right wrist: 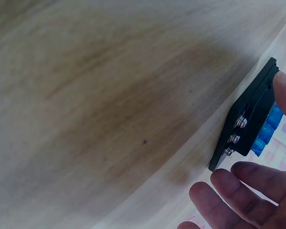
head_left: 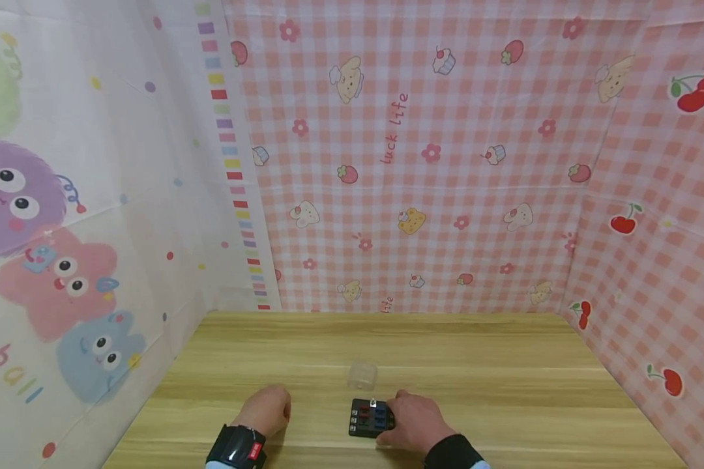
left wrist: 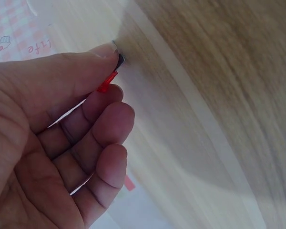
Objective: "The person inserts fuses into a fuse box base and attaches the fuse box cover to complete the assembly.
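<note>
Between the thumb and index finger of my left hand (head_left: 266, 409) is a small red blade fuse (left wrist: 107, 82), with a dark part showing by the thumb tip. The other fingers of that hand curl loosely. To its right on the table lies a black fuse box (head_left: 360, 426) with red fuses (head_left: 364, 412) and blue fuses (head_left: 380, 417) in rows. My right hand (head_left: 416, 420) holds the box at its right end, thumb on the near edge and fingers at the far edge. Metal screws (right wrist: 240, 120) show along its side in the right wrist view.
A clear plastic cover (head_left: 362, 376) lies on the wooden table (head_left: 475, 352) just beyond the fuse box. Printed cloth (head_left: 422, 247) hangs behind the table's back edge, and more cloth (head_left: 170, 195) hangs on the left and right.
</note>
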{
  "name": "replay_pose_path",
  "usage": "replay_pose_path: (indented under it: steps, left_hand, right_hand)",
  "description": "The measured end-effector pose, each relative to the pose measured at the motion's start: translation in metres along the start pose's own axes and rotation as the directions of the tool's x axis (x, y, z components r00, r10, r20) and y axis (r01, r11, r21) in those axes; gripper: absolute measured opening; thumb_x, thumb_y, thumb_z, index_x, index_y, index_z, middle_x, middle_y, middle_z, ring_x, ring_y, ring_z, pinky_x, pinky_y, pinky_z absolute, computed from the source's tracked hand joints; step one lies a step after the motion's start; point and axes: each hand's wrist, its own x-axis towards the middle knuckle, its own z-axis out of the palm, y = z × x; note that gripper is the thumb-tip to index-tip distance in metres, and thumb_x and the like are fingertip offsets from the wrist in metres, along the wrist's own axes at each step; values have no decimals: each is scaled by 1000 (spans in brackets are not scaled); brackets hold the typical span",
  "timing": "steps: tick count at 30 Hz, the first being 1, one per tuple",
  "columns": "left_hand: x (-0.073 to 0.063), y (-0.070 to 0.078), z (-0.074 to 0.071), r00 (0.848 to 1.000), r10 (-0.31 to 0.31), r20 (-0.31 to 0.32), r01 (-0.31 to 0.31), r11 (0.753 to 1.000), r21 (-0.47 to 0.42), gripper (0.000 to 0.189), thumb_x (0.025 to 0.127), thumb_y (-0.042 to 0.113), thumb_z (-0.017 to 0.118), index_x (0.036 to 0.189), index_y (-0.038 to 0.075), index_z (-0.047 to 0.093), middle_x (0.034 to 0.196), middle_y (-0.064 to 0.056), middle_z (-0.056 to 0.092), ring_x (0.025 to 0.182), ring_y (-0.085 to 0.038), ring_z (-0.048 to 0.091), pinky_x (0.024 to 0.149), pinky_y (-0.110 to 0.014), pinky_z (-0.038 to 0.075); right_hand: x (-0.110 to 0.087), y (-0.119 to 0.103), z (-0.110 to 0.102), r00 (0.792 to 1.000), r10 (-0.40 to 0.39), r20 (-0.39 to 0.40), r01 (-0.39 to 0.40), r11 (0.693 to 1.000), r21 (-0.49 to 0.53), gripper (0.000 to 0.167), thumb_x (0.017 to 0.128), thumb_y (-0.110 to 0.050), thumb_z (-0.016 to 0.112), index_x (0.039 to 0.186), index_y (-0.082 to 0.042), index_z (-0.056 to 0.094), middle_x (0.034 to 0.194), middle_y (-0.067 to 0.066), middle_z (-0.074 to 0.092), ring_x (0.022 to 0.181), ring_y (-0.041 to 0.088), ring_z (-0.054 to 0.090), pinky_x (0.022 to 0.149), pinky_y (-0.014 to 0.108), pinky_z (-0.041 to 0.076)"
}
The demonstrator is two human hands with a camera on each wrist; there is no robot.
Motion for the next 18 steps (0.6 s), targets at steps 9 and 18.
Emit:
replay_pose_path:
  steps: [9,18]
  left_hand:
    - [1,0,-2,1000,17,-20,-17,1000,3,26,66,-7,74,60,12,58,61,5,48,58,-14,42,55,-31,37]
    - [6,4,-6,999,-12,32,12,1000,5,24,71,-5,75,63,13,61,63,5,51,58,-14,44,56,-31,39]
  right_hand:
    - [0,-2,-1,1000,-1,4,1,1000,-11,59,72,-53,82,107,-7,71,90,0,58,74,14,52,71,37,48]
    - [-1,-1,0,1000,-13,-8,13,1000,-6,58,72,-52,82,106,-7,71,88,-1,57,72,13,51,70,35,47]
